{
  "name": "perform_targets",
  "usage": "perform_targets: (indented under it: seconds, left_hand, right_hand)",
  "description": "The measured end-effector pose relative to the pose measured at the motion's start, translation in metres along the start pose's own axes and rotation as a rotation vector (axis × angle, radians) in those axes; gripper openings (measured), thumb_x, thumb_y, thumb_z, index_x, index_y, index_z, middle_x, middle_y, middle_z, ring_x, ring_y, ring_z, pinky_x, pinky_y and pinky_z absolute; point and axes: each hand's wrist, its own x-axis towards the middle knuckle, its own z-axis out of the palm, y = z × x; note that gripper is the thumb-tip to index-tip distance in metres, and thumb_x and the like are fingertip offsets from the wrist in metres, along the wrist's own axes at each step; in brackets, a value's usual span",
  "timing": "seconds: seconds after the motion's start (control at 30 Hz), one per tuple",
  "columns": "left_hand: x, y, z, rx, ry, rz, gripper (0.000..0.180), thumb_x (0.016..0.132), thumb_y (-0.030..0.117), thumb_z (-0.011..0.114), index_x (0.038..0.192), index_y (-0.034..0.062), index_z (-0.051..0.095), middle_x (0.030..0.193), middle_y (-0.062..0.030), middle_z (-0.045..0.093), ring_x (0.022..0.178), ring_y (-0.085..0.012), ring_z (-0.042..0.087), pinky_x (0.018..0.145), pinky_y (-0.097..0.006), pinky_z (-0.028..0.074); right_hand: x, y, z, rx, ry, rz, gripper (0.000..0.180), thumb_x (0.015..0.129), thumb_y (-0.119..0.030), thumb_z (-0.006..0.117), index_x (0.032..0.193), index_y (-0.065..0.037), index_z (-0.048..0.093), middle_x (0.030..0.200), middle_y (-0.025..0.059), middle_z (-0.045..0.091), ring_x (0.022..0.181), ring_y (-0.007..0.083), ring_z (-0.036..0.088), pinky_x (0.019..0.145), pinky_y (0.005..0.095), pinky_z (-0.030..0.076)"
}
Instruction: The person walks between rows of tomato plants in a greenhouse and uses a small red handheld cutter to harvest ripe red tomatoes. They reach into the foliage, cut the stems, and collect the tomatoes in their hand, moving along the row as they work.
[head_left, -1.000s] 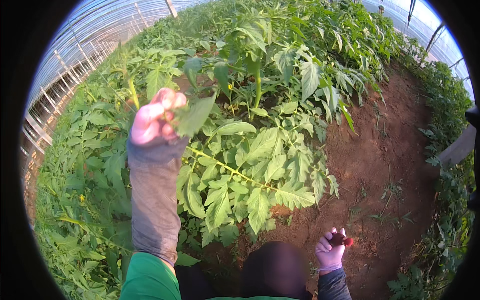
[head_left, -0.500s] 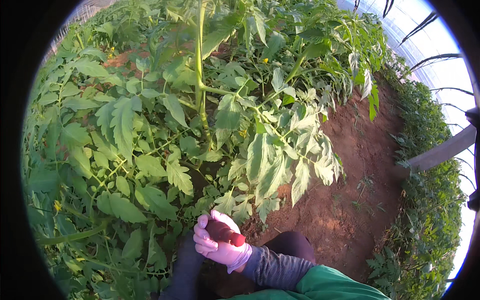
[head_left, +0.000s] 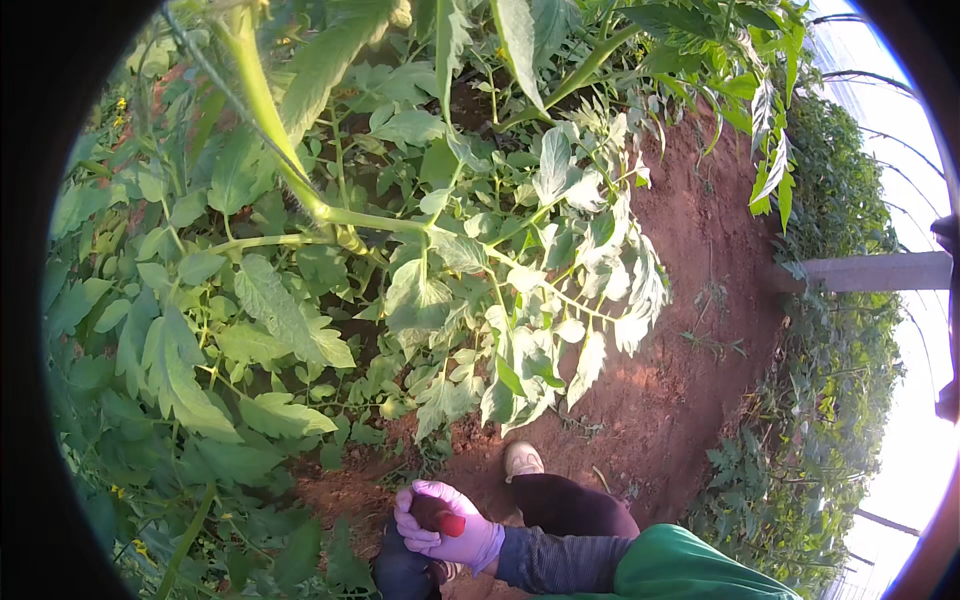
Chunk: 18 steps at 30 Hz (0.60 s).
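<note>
My right hand (head_left: pixel 455 535), in a thin lilac glove, is low in the view, left of the green-clothed arm it belongs to. Its fingers wrap around a dark maroon handle-like object with a bright red end (head_left: pixel 452 525); the rest of it is hidden in the palm, so its kind is unclear. My left hand is out of sight. Just above the gloved hand grow leafy tomato plants, with a thick, hairy green stem (head_left: pixel 265 105) bending across the upper left. From it a side branch (head_left: pixel 380 221) reaches right to sunlit, drooping leaves (head_left: pixel 520 345).
Reddish-brown soil (head_left: pixel 670 350) forms a path right of the plants. My beige shoe (head_left: pixel 522 459) stands on it below the leaves. Beyond the path are another green row (head_left: pixel 840 300), a grey post (head_left: pixel 870 273) and a bright plastic-covered wall with dark hoops.
My view has shifted, and the main stem now appears closer and slanted at upper left. My right hand shows lower, still gripping the maroon object. A shoe has come into sight.
</note>
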Motion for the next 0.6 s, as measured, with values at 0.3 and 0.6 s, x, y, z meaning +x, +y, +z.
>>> perform_targets:
  seconds: [0.3, 0.6]
  left_hand:
    - [-0.039, 0.022, 0.05, 0.303, -0.026, -0.114, 0.026, 0.08, 0.023, 0.061, 0.095, 0.0042, 0.051, 0.082, -0.0051, 0.058, 0.075, -0.0156, 0.059, 0.073, -0.026, 0.048]
    - [-0.15, 0.055, -0.005, 0.664, -0.058, -0.368, 0.026, 0.081, 0.02, 0.061, 0.101, 0.0045, 0.056, 0.086, -0.0043, 0.061, 0.077, -0.0141, 0.058, 0.074, -0.027, 0.047]
  right_hand:
    - [-0.091, -0.001, -0.03, 0.006, -0.176, -0.09, 0.028, 0.088, -0.028, 0.047, 0.087, -0.001, 0.054, 0.069, 0.0105, 0.049, 0.049, 0.0156, 0.041, 0.045, 0.0264, 0.035]
    - [-0.311, 0.025, 0.06, 0.119, -0.051, -0.33, 0.029, 0.083, -0.032, 0.05, 0.077, -0.004, 0.056, 0.061, 0.0058, 0.042, 0.048, 0.0159, 0.039, 0.049, 0.0272, 0.033]
